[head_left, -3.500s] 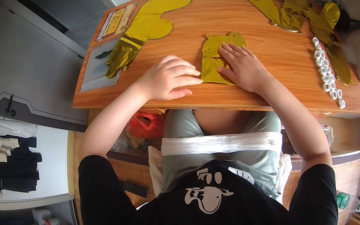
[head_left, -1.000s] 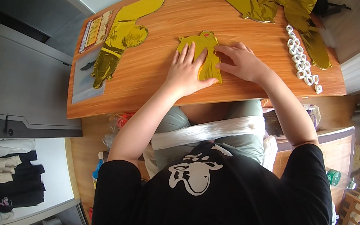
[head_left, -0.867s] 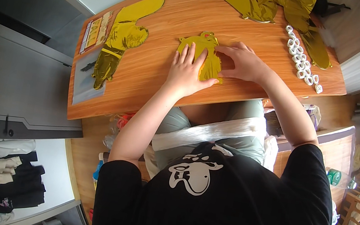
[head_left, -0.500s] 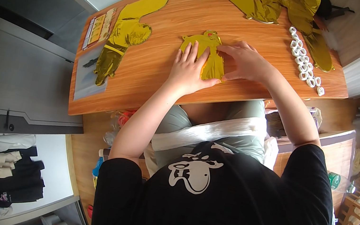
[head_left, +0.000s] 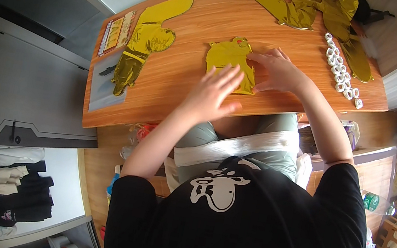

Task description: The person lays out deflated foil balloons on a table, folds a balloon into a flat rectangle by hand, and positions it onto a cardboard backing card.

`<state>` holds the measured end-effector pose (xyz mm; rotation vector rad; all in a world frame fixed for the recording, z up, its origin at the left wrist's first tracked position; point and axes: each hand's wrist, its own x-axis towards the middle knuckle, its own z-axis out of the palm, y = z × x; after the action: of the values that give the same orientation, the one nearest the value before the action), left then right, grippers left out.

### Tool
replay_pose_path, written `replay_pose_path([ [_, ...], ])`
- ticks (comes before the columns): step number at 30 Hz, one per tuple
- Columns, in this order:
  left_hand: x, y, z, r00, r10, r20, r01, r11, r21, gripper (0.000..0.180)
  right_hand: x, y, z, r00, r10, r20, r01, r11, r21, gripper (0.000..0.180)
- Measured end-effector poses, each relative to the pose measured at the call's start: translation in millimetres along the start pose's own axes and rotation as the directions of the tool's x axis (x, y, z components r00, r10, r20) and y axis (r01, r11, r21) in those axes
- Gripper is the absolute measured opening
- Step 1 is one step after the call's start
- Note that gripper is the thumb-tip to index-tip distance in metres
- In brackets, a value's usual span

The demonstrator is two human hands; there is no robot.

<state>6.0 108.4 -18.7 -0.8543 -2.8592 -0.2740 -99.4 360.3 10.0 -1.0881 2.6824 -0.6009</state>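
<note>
A folded gold foil balloon (head_left: 229,55) lies flat near the front edge of the wooden table, a small red spot by its top tab. My left hand (head_left: 212,94), slightly smeared by motion, hovers over its lower left part with the fingers stretched out and the thumb apart. At the balloon's right edge is my right hand (head_left: 282,74), fingers and thumb spread. Its fingertips reach the foil's border; whether they press on it I cannot tell. Neither hand grips anything.
Another flat gold foil balloon (head_left: 152,39) lies on the left, partly over a clear plastic sleeve (head_left: 103,91) beside a printed card (head_left: 114,32). More gold foil balloons (head_left: 300,12) cover the far right. Several small white rolls (head_left: 336,69) stand in rows near the right edge.
My left hand has lifted off the foil, its fingers shifting toward the balloon's lower part. My right hand stays at the right edge. The whole view has shifted slightly.
</note>
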Motion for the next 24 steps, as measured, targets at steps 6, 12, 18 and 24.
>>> replay_pose_path([
  [6, -35.9, 33.0, 15.1, 1.000, -0.004, 0.026, 0.006, 0.998, -0.063, 0.090, -0.7, -6.4, 0.8, 0.996, -0.066, 0.064, 0.064, 0.997, 0.037, 0.094],
  [12, -70.7, 54.9, 24.8, 0.974, -0.020, -0.226, 0.029, 0.999, 0.038, 0.049, -36.2, -24.7, 12.5, 0.980, -0.178, 0.091, 0.175, 0.984, 0.043, 0.096],
  [18, -87.3, 50.4, 21.2, 0.931, 0.020, -0.364, -0.017, 1.000, 0.009, 0.032, -67.5, -44.2, 47.6, 0.941, -0.266, -0.208, 0.242, 0.961, -0.132, 0.064],
  [24, -79.9, 47.8, -31.3, 0.926, 0.013, -0.377, -0.057, 0.993, -0.105, 0.031, -73.0, -48.6, 50.3, 0.850, -0.363, -0.381, 0.321, 0.932, -0.171, 0.034],
])
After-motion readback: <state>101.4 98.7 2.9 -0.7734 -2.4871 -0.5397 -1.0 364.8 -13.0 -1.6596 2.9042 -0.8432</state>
